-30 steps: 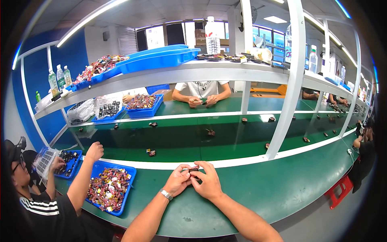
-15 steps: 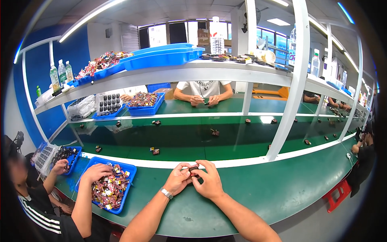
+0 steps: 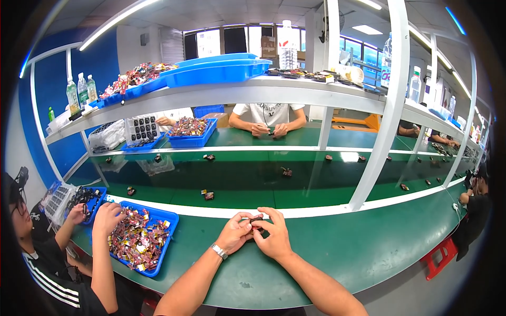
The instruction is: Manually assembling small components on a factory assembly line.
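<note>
Green table (image 3: 327,258): spans the near side, curving away to the right, with both forearms reaching over it.
White shelf (image 3: 237,97): runs above the belt from left to right, bearing a blue tray (image 3: 221,78) and bottles.
Dark green belt (image 3: 237,181): lies beyond the table's pale edge, small dark-red pieces (image 3: 209,196) scattered along it.
Co-worker (image 3: 50,268): at the left, one hand (image 3: 108,217) by the left side of the near tray.
Near blue tray (image 3: 169,239): on the table, left of the forearms, heaped with small red, yellow and white parts.
Right grip (image 3: 274,234): fingers and thumb pinching the dark part from the right.
Left grip (image 3: 235,233): grasping the same part from the left.
Silver watch (image 3: 219,251): on the left wrist.
Small dark part (image 3: 256,221): between both grips, above the table's far edge; detail too small to tell.
</note>
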{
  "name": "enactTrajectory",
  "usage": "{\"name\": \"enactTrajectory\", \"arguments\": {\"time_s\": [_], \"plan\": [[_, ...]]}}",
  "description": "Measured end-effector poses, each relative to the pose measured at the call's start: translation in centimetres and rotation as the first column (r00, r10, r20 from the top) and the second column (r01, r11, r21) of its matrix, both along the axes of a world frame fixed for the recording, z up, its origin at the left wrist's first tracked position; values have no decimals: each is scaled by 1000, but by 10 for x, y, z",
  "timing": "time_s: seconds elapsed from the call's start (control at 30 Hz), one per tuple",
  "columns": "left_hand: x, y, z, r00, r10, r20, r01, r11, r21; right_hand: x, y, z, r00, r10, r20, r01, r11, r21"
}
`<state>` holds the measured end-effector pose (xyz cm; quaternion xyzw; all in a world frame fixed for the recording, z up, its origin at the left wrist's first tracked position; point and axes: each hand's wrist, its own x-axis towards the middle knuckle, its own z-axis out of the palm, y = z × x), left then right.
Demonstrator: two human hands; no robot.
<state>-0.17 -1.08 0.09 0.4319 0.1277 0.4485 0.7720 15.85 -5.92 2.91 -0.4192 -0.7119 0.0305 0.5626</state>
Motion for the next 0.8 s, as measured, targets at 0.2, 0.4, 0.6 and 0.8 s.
{"name": "enactTrajectory", "arguments": {"time_s": [0.2,0.4,0.6,0.8], "plan": [[-3,2,-3,1000,-18,15,18,1000,-3,4,0,8,992,43,121,-50,997,57],[-3,2,0,999,-8,35,7,1000,25,0,-3,10,994,-23,103,15,997,78],[-1,1,1,1000,-26,12,25,999,38,3,0,5,996,-11,88,6,998,65],[4,-2,-1,998,48,-48,-49,998,-28,9,3,2,995,60,85,-53,995,-84]]}}
